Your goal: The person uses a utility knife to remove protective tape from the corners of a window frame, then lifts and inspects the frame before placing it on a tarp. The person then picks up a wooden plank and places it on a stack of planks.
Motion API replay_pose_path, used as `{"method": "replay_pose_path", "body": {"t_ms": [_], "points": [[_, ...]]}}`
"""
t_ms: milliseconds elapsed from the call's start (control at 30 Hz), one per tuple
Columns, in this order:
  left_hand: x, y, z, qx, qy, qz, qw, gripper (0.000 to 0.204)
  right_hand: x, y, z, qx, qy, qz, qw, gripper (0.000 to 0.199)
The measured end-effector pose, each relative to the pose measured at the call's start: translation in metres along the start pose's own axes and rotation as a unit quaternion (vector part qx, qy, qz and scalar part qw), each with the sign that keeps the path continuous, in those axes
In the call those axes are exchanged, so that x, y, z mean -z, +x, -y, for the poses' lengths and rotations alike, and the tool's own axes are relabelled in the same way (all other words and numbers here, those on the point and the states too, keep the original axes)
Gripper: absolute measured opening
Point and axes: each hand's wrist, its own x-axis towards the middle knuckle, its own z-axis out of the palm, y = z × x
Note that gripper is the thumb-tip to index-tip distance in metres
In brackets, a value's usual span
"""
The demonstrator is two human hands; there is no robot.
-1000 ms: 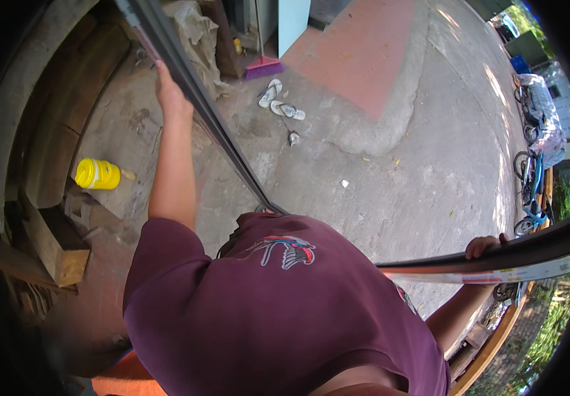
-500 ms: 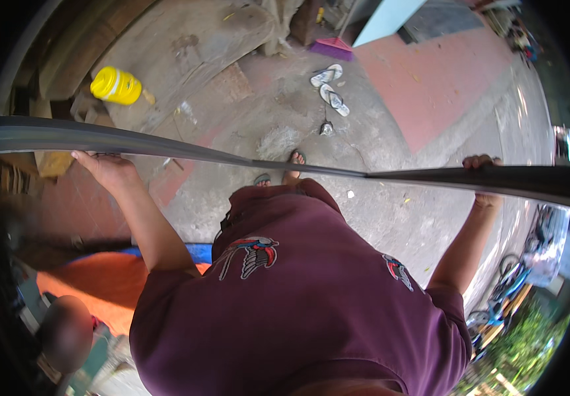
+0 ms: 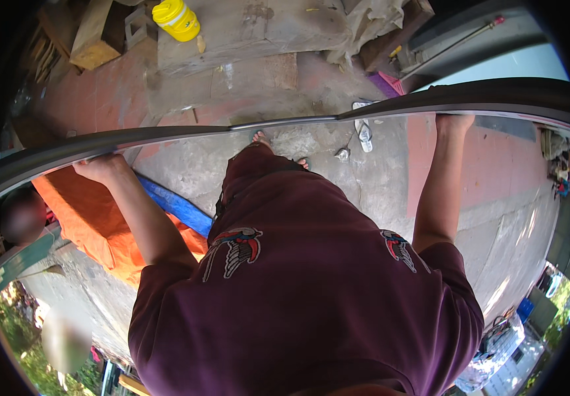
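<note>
A long dark panel (image 3: 166,134), seen nearly edge-on, spans the whole width in front of me. It looks thickest at both ends and thin in the middle. My left hand (image 3: 101,166) grips its near edge at the left, palm up against the underside. My right hand (image 3: 455,121) holds the right part with that arm stretched forward. The fingers of both hands are mostly hidden behind the panel. I cannot make out its far face.
An orange sheet (image 3: 93,228) with a blue edge (image 3: 176,204) lies at my left. Ahead are a yellow jug (image 3: 177,20), a wooden box (image 3: 95,45), flip-flops (image 3: 364,135) and a purple broom (image 3: 387,84). Blurred patches at the left hide people or things.
My body has turned rightward and my feet have stepped. The panel's right end now sits higher in view, its left end lower. Both hands keep hold of it.
</note>
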Motion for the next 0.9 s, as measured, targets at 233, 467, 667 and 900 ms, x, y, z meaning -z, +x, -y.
{"method": "replay_pose_path", "body": {"t_ms": [233,467,667,900], "points": [[-0.009,0.048,0.037,0.008,-0.010,-0.067,0.998,0.031,-0.081,0.012,-0.032,-0.013,0.033,0.039,0.999,0.047],[-0.058,0.060,0.049,-0.003,0.007,-0.102,0.995,0.031,-0.114,0.046,-0.071,0.003,0.026,0.042,0.999,0.046],[-0.043,0.101,0.077,0.045,-0.043,-0.079,0.995,0.031,-0.118,0.055,-0.088,0.019,0.005,0.071,0.997,0.051],[-0.023,0.136,0.125,0.063,-0.071,-0.001,0.995,0.027,-0.104,0.069,-0.126,-0.020,0.037,0.056,0.998,0.054]]}}
